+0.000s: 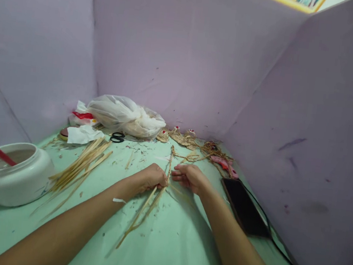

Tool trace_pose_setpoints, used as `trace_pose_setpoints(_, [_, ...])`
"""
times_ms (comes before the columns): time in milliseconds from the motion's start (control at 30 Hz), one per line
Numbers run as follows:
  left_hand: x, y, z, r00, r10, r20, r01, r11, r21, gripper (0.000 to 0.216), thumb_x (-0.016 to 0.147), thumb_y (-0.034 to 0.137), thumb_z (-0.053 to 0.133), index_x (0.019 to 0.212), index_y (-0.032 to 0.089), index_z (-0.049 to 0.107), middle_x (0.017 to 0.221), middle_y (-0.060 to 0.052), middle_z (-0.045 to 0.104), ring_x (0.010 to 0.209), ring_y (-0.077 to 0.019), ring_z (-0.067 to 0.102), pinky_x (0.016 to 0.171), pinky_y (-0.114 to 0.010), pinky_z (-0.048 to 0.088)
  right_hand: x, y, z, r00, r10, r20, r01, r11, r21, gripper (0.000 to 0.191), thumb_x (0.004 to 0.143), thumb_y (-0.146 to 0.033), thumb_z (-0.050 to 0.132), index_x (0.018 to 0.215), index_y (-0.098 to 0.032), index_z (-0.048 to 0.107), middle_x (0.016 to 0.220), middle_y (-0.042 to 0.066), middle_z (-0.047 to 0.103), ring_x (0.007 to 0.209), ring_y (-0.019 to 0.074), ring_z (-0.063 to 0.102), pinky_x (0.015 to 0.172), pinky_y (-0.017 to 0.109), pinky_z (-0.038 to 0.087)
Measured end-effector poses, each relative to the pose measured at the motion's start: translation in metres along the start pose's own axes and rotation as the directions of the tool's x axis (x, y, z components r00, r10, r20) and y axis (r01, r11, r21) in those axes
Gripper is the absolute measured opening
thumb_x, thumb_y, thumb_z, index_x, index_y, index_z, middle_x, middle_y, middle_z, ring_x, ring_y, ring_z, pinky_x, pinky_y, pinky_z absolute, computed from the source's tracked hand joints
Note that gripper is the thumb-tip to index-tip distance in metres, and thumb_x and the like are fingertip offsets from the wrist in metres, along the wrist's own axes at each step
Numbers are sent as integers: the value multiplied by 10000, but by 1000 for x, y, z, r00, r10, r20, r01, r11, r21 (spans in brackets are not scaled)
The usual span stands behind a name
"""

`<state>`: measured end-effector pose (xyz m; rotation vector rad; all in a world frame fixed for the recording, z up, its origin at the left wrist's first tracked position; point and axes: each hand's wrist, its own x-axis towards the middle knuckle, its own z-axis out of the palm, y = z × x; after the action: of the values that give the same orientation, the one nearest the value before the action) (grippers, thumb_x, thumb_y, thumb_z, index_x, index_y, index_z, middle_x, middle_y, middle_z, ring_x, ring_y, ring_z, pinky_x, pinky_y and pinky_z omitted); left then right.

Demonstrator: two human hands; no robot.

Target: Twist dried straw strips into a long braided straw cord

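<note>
Nearest lie two forearms [76, 229]; the left hand [155, 176] has fingers clamped on a straw braid [170, 161]; the right hand [190, 177], thumb and fingers apart, is just right.

Tan braid [170, 161] at centre, mint-green tabletop [165, 254] below, lilac wall [188, 57] above; lower left, white pot [26, 181], marking [43, 190] seemingly bluish.
</note>
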<state>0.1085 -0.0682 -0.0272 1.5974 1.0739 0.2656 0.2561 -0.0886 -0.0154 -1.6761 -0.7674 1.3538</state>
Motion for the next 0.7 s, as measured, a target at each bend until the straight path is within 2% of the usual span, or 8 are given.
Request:
trace_pose_setpoints(100, [0, 0, -1, 999, 42, 33, -42, 999, 6, 124, 535, 184, 518, 448, 148, 438, 326, 67, 296, 298, -34, 192, 327, -200, 110, -26, 13, -4, 982, 37, 185, -44, 998, 33, 85, 722, -92, 478, 748, -91, 559, 659, 61, 625, 512, 100, 591, 381, 158, 410])
trace_pose_setpoints(167, [-2, 0, 0, 998, 46, 46, -47, 999, 15, 120, 540, 186, 502, 445, 146, 439, 321, 68, 292, 294, -30, 175, 325, -200, 102, -34, 20, -1, 965, 38, 261, -45, 999, 21, 87, 697, -83, 482, 703, -93, 568, 602, 47, 609, 501, 103, 580, 400, 173, 431])
trace_pose_setpoints(267, [-3, 2, -1, 996, 48, 76, -49, 999, 12, 125, 542, 197, 497, 445, 149, 434, 329, 67, 306, 292, -29, 175, 321, -199, 101, -33, 26, 8, 981, -14, 195, 28, 997, -66, 90, 655, -87, 505, 576, -107, 544, 466, -1, 538, 374, 66, 466, 371, 175, 405])
trace_pose_setpoints(400, [0, 2, -3, 995, 19, 100, -25, 998, 56, 149, 561, 228, 512, 454, 149, 448, 333, 62, 313, 290, -35, 193, 322, -198, 117, -28, 29, 13, 992, -99, 75, 110, 981, -157, 133, 590, -88, 527, 474, -131, 477, 361, -52, 425, 294, 31, 305, 295, 161, 238])
trace_pose_setpoints(500, [1, 3, -4, 997, -39, 69, 27, 986, 166, 136, 560, 237, 526, 468, 144, 487, 321, 55, 325, 285, -46, 223, 326, -201, 141, -26, 31, 13, 991, -116, 61, 125, 978, -166, 117, 563, -94, 525, 468, -136, 471, 351, -62, 407, 295, 22, 264, 304, 166, 167])
trace_pose_setpoints(700, [-9, 12, -11, 997, -80, -6, 78, 950, 301, 150, 549, 244, 573, 463, 123, 551, 281, 42, 307, 300, -56, 242, 348, -208, 158, -21, 38, 13, 987, -136, 85, 149, 973, -173, 74, 540, -116, 524, 473, -136, 500, 343, -66, 404, 297, 22, 226, 320, 186, 128])
